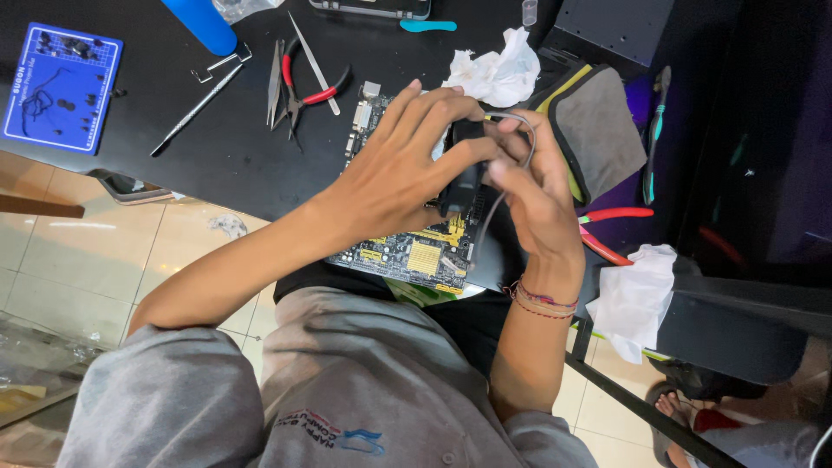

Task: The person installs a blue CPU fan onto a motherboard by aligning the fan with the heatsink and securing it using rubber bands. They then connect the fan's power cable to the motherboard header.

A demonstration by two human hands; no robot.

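Note:
A computer circuit board [414, 253] with yellow parts and silver ports lies at the front edge of a black table [217, 165]. My left hand [403, 165] and my right hand [537, 186] meet above it, both gripping a small black component [464, 178]. A thin grey cable [516, 130] loops from that component over my right fingers and hangs down toward the board. My hands hide most of the component and the middle of the board. A red string bracelet sits on my right wrist.
Red-handled pliers [305, 94], tweezers [312, 54] and a metal pick [195, 111] lie left of the board, beside a blue screw mat [61, 87]. Crumpled tissues [498, 74] sit behind my hands, a grey pouch [598, 130] and red-handled cutters [615, 230] to the right. Another person's foot [680, 407] shows bottom right.

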